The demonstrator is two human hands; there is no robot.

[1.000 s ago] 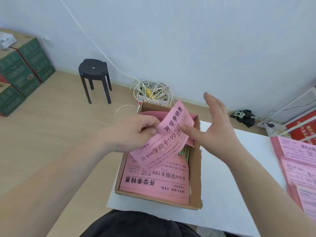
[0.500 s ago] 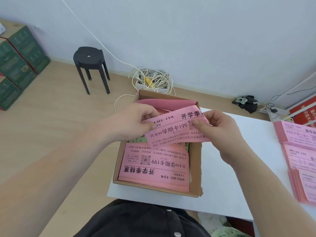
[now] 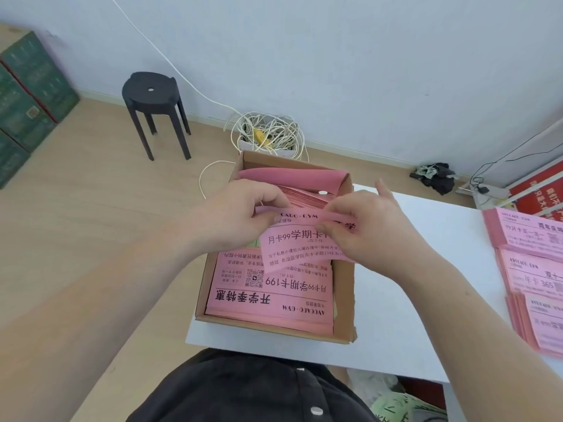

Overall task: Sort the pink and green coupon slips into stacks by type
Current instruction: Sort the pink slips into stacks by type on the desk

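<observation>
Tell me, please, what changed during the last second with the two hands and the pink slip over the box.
The right hand, open a second ago, took hold of the pink slip, which the left hand already held. The slip turned from slanted to level, and the hands came closer together. The box and the pink stacks on the table stayed put.
</observation>
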